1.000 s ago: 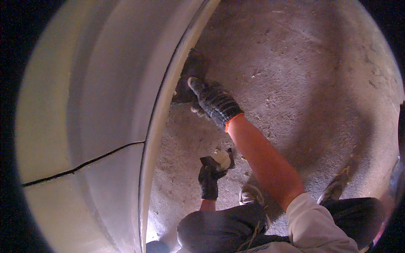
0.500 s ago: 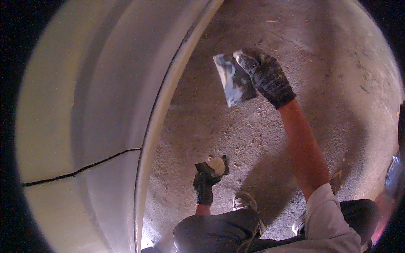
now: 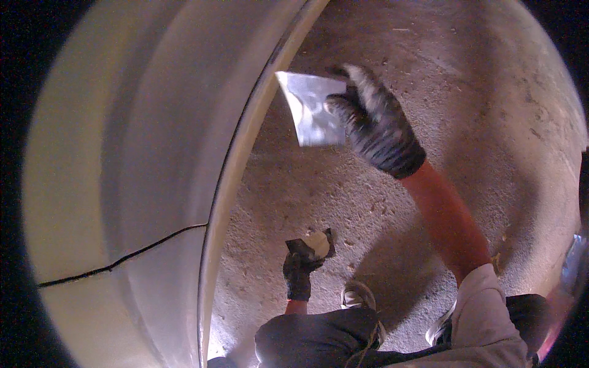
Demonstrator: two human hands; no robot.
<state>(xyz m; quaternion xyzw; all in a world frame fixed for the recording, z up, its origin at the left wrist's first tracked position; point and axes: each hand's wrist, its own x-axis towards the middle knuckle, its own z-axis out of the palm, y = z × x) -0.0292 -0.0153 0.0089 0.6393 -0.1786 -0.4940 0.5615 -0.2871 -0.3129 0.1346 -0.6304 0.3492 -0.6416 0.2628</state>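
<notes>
In a dark glove, my right hand (image 3: 374,119) grips a thin, shiny metal filler spreader (image 3: 316,113) by its right side. The spreader's upper left corner reaches the pale edge of a big curved panel (image 3: 165,153); whether it touches cannot be told. Lower down, my gloved left hand (image 3: 297,276) is closed around a small dark plate (image 3: 297,246). On that plate sits a mound of cream-coloured paste (image 3: 318,243).
A black line (image 3: 123,262) crosses the panel, which fills the left side. Rough ground (image 3: 294,190) with small bits of debris lies below my hands. My shoe (image 3: 356,297) and bent knee (image 3: 313,334) are close under the left hand. A blue item (image 3: 573,260) shows at the far right.
My right hand has swung the spreader left, up to the panel's edge, and tilted it so that it shines brighter. The left hand with the plate has hardly moved.
</notes>
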